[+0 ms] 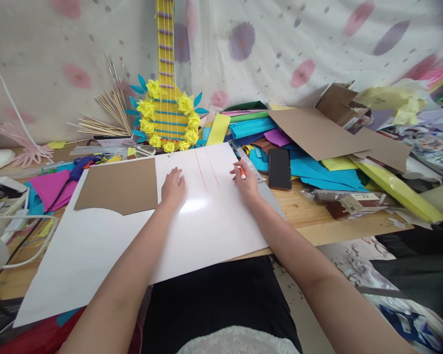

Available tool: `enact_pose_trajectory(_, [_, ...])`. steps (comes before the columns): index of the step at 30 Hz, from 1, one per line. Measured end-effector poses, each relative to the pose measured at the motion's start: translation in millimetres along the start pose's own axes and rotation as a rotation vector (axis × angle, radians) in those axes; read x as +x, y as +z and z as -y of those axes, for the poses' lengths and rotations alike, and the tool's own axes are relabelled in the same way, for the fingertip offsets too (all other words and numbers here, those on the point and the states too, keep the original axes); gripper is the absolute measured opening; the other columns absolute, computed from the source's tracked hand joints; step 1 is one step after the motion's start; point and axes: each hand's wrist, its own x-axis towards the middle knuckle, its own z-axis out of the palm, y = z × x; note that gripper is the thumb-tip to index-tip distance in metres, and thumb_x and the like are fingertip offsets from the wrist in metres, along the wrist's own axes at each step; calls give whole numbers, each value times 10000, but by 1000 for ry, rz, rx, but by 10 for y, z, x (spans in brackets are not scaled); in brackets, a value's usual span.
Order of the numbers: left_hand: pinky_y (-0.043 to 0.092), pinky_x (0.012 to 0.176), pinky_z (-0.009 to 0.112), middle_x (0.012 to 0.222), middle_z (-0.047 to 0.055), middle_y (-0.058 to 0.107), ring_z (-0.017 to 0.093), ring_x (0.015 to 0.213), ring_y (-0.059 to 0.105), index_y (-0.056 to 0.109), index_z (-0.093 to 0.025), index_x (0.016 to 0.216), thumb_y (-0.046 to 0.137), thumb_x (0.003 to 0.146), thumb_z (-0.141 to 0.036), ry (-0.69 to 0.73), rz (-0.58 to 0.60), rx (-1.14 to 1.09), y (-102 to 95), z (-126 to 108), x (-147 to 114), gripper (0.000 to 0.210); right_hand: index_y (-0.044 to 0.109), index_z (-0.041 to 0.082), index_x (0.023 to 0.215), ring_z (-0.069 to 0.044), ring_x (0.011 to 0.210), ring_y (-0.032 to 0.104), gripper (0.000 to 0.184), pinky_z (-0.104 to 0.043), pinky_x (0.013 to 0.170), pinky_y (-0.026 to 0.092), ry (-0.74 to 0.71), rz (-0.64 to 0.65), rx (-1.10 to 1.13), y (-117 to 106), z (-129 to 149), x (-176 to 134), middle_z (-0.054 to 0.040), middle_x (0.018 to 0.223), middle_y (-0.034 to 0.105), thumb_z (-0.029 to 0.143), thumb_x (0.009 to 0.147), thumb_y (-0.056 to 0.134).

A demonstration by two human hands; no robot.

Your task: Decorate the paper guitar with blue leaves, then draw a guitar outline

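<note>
A large white sheet (pixel 206 226) covers much of the table and hangs over its front edge. Two thin orange lines (pixel 200 169) run down its upper part, side by side. My left hand (pixel 173 187) lies on the sheet left of the lines, palm down with fingers stretched out. To the right of the lines, my right hand (pixel 246 184) holds an orange marker (pixel 242 169) between its fingers. A piece of brown cardboard (pixel 118 187) with a curved lower edge rests on the sheet's left side. Just beyond my right hand lies a metal ruler (pixel 249 162), partly hidden.
A black phone (pixel 279 168) lies right of the sheet, beside stacked coloured paper (pixel 310 172) and brown cardboard (pixel 319 132). A yellow paper guitar with flowers (pixel 166 115) leans at the back near wooden sticks (pixel 110 115). Cables and a white wire holder (pixel 22 241) crowd the left side.
</note>
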Motion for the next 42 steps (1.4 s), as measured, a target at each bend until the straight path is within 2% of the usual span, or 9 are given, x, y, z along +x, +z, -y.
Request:
enact_pose_trajectory(3, [361, 1084, 315, 1348, 57, 530, 159, 1259, 469, 590, -175, 1171, 369, 852, -152, 14, -107, -109, -114, -23, -2, 388, 499, 227, 1080, -222, 856, 584, 291, -366, 736, 465, -2, -61, -377, -246, -3, 175, -77, 973, 625, 385, 844, 440])
enact_pose_trajectory(5, [385, 1064, 317, 1338, 48, 538, 165, 1247, 477, 600, -182, 1151, 382, 838, -147, 29, -131, -108, -211, -23, 32, 383, 488, 212, 1080, -256, 923, 558, 303, -380, 761, 448, -31, -64, -573, -402, -3, 261, -102, 1012, 607, 354, 812, 486])
enact_pose_trajectory(7, [402, 1052, 334, 1368, 44, 508, 184, 1252, 472, 606, -189, 1147, 406, 829, -159, 6, -111, -61, -319, 10, 95, 377, 481, 202, 1070, -267, 938, 536, 302, -376, 760, 437, -70, -51, -692, -504, -1, 305, -118, 1030, 595, 333, 798, 494])
enact_pose_trajectory(10, [360, 1089, 360, 1431, 60, 432, 218, 1307, 409, 588, -167, 1192, 435, 821, -178, -54, -40, 70, -478, 132, 208, 402, 461, 202, 1083, -265, 932, 521, 293, -360, 740, 428, -117, 5, -742, -527, 24, 324, -116, 1019, 598, 293, 804, 463])
enact_pose_trajectory(17, [196, 1156, 454, 1465, 131, 371, 254, 1398, 243, 452, -82, 1348, 336, 864, -182, -44, 132, 386, -742, 589, 331, 508, 459, 180, 1082, -248, 906, 529, 291, -361, 732, 427, -220, 97, -626, -194, 116, 323, -110, 1013, 619, 196, 793, 430])
enact_pose_trajectory(23, [139, 1139, 529, 1524, 142, 234, 289, 1423, 142, 329, -85, 1428, 274, 913, -400, -38, 280, 524, -831, 900, 321, 606, 484, 187, 1051, -243, 929, 544, 246, -348, 729, 410, -310, 178, -503, 149, 181, 261, -103, 1009, 638, 174, 844, 352])
enact_pose_trajectory(31, [121, 1148, 489, 1532, 140, 207, 278, 1425, 137, 280, -60, 1446, 207, 923, -391, -51, 305, 485, -656, 828, 385, 624, 490, 215, 1036, -226, 915, 538, 212, -315, 715, 393, -319, 304, -394, 554, 523, 187, -78, 965, 635, 276, 900, 339])
enact_pose_trajectory(37, [124, 1149, 488, 1528, 141, 219, 277, 1424, 145, 294, -66, 1442, 216, 918, -391, -33, 296, 481, -643, 851, 429, 622, 490, 221, 1000, -210, 900, 540, 202, -307, 730, 391, -325, 350, -325, 730, 562, 137, -60, 941, 637, 338, 904, 356])
enact_pose_trajectory(42, [128, 1148, 489, 1525, 134, 232, 273, 1423, 152, 304, -80, 1441, 212, 916, -408, -13, 279, 459, -612, 867, 408, 625, 462, 235, 990, -188, 888, 566, 236, -309, 764, 409, -311, 346, -186, 847, 607, 150, -37, 946, 650, 413, 910, 329])
